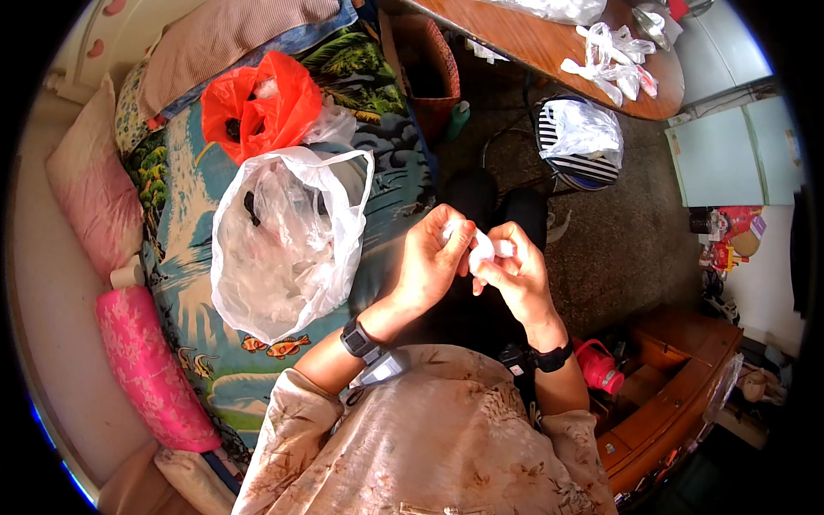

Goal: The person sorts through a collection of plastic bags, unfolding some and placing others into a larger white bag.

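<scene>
Twisted white plastic [482, 253] sits pinched in the fingers of a person's left hand [429, 264] and right hand [518, 281], above dark trousers [524, 213] beside the bed [182, 227]; a hard tug could tear the thin-looking film, a slack pinch drop it.

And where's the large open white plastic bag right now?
In the head view, the large open white plastic bag sits left of centre on the patterned bedspread, just below the red plastic bag and left of the person's left hand.
</scene>
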A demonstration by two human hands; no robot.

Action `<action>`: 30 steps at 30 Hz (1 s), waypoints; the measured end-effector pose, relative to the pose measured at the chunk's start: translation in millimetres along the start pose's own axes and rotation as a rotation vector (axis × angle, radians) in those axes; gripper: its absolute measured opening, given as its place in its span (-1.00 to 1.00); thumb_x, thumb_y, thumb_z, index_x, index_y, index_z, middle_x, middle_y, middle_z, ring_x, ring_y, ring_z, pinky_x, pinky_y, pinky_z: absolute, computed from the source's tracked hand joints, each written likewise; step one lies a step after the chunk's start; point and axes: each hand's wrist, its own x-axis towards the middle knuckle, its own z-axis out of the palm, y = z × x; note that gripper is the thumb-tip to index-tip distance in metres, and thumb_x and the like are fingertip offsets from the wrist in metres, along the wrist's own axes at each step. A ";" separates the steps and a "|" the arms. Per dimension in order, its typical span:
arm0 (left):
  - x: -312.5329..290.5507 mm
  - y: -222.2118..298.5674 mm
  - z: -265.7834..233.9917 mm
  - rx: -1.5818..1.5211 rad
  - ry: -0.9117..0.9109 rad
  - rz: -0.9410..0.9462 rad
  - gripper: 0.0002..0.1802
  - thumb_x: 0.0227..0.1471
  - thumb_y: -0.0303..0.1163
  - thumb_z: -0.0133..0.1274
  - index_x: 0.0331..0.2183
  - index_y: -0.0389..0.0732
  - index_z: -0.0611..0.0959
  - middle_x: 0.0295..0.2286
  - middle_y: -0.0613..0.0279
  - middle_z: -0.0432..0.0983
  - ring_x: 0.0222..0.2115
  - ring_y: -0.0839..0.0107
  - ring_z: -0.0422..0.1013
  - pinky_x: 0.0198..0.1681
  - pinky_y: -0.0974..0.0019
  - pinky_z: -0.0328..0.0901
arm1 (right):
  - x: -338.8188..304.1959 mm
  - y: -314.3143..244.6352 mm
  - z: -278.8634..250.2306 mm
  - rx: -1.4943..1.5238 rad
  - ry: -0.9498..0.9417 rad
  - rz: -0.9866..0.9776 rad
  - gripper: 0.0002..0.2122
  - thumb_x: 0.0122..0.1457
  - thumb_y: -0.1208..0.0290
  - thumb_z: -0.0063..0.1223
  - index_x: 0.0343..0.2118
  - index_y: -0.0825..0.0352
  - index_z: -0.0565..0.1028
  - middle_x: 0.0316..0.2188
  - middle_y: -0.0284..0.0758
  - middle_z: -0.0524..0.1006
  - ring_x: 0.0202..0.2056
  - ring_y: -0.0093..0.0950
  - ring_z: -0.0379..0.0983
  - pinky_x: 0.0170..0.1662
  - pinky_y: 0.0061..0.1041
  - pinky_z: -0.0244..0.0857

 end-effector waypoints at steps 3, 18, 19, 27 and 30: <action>-0.2 1.2 -4.8 0.098 -0.010 0.010 -0.79 0.25 -0.32 -0.01 -0.40 -0.21 0.45 -0.64 0.36 0.42 -0.74 0.69 0.24 -0.69 0.60 0.10 | -2.2 -0.2 -7.2 -0.099 -0.028 -0.009 -0.79 0.20 0.59 0.07 -0.14 0.37 0.34 -0.39 -0.37 0.49 -0.41 -0.66 0.42 -0.38 -0.65 0.37; 8.1 13.8 -23.4 0.258 -0.220 -0.298 -0.86 0.14 -0.42 0.05 -0.36 -0.25 0.44 -0.56 0.30 0.44 -0.64 0.57 0.34 -0.62 0.54 0.19 | 0.6 2.8 -3.2 -0.399 0.011 -0.205 -0.78 0.13 0.78 -0.04 -0.16 0.47 0.48 -0.27 -0.30 0.49 -0.37 -0.61 0.46 -0.37 -0.68 0.40; 12.4 14.1 -15.5 0.261 -0.145 0.026 -0.77 -0.01 -0.54 0.14 -0.27 -0.26 0.46 -0.35 0.16 0.47 -0.35 0.36 0.43 -0.28 0.36 0.34 | 0.6 5.8 -4.1 -0.392 0.036 -0.210 -0.78 0.11 0.79 -0.04 -0.18 0.47 0.48 -0.28 -0.30 0.49 -0.38 -0.61 0.47 -0.37 -0.67 0.42; -24.8 48.9 1.3 1.132 -0.017 0.653 -0.62 -0.26 -0.52 0.31 -0.28 -0.17 0.58 -0.44 0.29 0.49 -0.42 0.30 0.40 -0.25 0.22 0.23 | 11.8 7.4 4.8 -0.610 0.394 -0.491 -0.80 0.05 0.79 0.04 -0.25 0.46 0.50 -0.35 -0.28 0.51 -0.39 -0.56 0.50 -0.37 -0.64 0.40; -18.8 31.5 2.1 0.777 -0.034 0.378 -0.60 -0.17 -0.59 0.27 -0.19 -0.28 0.57 -0.39 0.17 0.52 -0.42 0.30 0.47 -0.36 0.34 0.37 | 14.5 9.1 15.2 -0.621 0.400 -0.544 -0.79 0.03 0.76 0.10 -0.24 0.45 0.49 -0.34 -0.28 0.53 -0.36 -0.56 0.48 -0.33 -0.62 0.35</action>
